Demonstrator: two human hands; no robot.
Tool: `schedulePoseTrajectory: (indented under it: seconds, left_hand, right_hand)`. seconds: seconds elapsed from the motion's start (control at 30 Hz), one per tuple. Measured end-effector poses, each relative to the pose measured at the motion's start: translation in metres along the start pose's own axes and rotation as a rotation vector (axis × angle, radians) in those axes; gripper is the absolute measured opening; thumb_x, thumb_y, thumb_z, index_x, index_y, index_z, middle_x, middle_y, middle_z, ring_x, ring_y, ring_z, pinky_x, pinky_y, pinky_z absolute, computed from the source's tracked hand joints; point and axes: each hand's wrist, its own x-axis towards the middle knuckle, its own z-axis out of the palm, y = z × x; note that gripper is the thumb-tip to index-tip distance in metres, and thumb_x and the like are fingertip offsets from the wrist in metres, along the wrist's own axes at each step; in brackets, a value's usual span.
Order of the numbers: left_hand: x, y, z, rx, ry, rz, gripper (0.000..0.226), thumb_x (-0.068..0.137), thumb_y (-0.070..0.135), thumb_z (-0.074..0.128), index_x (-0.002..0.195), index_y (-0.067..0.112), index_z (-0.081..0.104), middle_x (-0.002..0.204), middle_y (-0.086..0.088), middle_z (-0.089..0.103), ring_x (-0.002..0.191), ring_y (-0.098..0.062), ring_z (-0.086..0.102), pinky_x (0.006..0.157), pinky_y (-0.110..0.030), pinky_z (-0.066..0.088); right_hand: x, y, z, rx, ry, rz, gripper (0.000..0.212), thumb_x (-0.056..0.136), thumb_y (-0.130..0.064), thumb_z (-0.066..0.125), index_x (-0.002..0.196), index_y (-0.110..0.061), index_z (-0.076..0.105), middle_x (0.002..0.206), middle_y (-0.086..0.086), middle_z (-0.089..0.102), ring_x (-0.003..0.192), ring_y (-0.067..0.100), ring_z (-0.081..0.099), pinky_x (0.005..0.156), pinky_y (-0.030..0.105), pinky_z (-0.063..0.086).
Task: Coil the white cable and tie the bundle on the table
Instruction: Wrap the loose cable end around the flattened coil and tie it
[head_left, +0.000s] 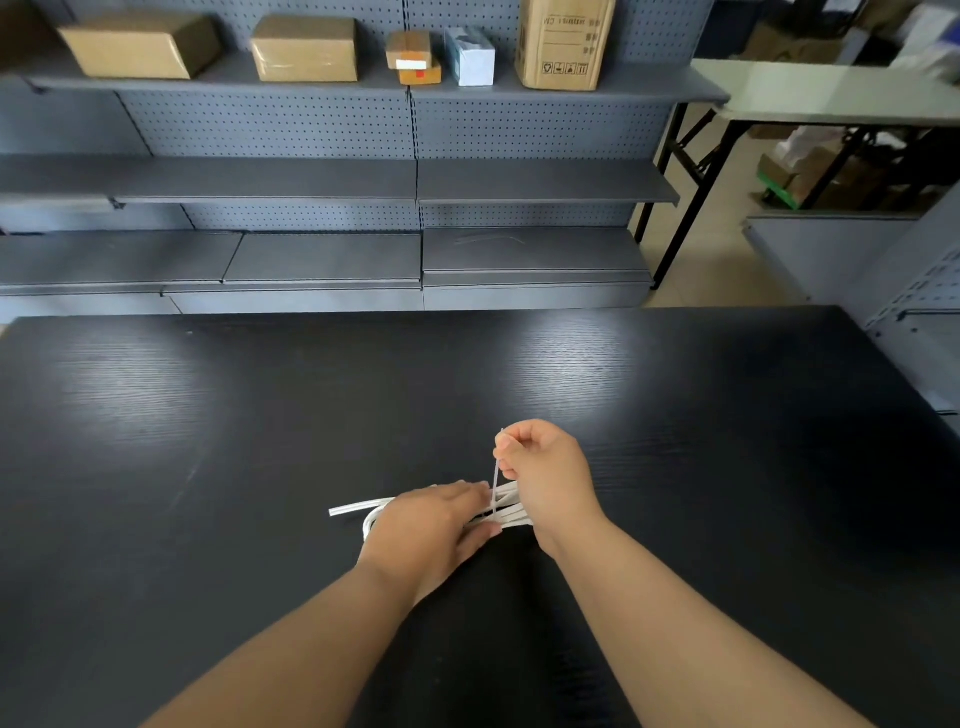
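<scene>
While your left hand (431, 525) presses the coiled white cable (358, 506) flat with straight fingers, your right hand (545, 467) pinches a thin tie (496, 478).
The bundle lies lower centre of the frame on the black table (208, 441), the tie rising from it.

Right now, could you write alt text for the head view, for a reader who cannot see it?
The right hand pinches a thin white tie rising from a coiled white cable, which the left hand presses onto a black table. Cardboard boxes stand on grey shelves behind.
</scene>
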Motion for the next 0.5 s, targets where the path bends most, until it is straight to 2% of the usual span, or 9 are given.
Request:
schedulePoseTrajectory:
  seconds: [0.1,0.17,0.27,0.33,0.4,0.5]
  left_hand:
    - [0.000,-0.005,0.002,0.025,0.024,0.048,0.040,0.088,0.051,0.033,0.099,0.031,0.066,0.089,0.019,0.070,0.077,-0.005,0.069,0.059,-0.016,0.051]
    - [0.002,-0.008,-0.001,0.033,0.028,0.079,0.047,0.093,0.051,0.027,0.097,0.031,0.069,0.094,0.021,0.071,0.083,-0.002,0.069,0.059,-0.014,0.053]
    - [0.010,-0.008,-0.011,0.068,-0.042,0.089,0.047,0.086,0.053,0.029,0.099,0.031,0.068,0.093,0.017,0.071,0.085,-0.007,0.068,0.062,-0.018,0.051]
    - [0.015,-0.005,-0.014,0.041,-0.110,0.047,0.046,0.088,0.053,0.028,0.109,0.029,0.061,0.100,0.011,0.067,0.092,-0.014,0.063,0.072,-0.024,0.045]
    - [0.015,0.001,-0.015,0.002,-0.117,-0.048,0.034,0.092,0.050,0.039,0.115,0.031,0.055,0.110,0.012,0.063,0.100,-0.014,0.059,0.078,-0.025,0.041]
    - [0.013,0.011,-0.016,0.004,-0.088,-0.158,0.033,0.091,0.049,0.045,0.117,0.031,0.052,0.113,0.013,0.062,0.102,-0.013,0.059,0.076,-0.025,0.040]
  right_hand:
    - [-0.001,-0.003,-0.003,-0.001,-0.010,-0.015,0.022,0.091,-0.011,0.052,0.073,-0.020,0.059,0.076,-0.008,0.060,0.073,0.009,0.055,0.071,0.021,0.047]
    - [-0.002,-0.005,-0.004,0.011,-0.014,-0.020,0.021,0.091,-0.011,0.052,0.074,-0.019,0.059,0.074,-0.008,0.059,0.070,0.007,0.054,0.065,0.018,0.045]
    - [0.000,-0.007,-0.004,0.035,0.005,-0.022,0.019,0.091,-0.012,0.053,0.074,-0.018,0.059,0.074,-0.006,0.060,0.067,0.007,0.053,0.069,0.019,0.046]
    - [0.002,-0.009,-0.005,0.055,0.009,-0.012,0.019,0.091,-0.012,0.053,0.074,-0.017,0.059,0.075,-0.004,0.061,0.069,0.008,0.054,0.074,0.023,0.047]
    - [0.003,-0.011,-0.004,0.058,-0.004,-0.004,0.019,0.091,-0.013,0.052,0.073,-0.018,0.058,0.075,-0.004,0.060,0.070,0.008,0.053,0.077,0.026,0.048]
    - [0.004,-0.012,-0.002,0.037,-0.011,0.002,0.019,0.091,-0.014,0.052,0.075,-0.020,0.059,0.079,-0.002,0.063,0.072,0.010,0.055,0.080,0.030,0.050]
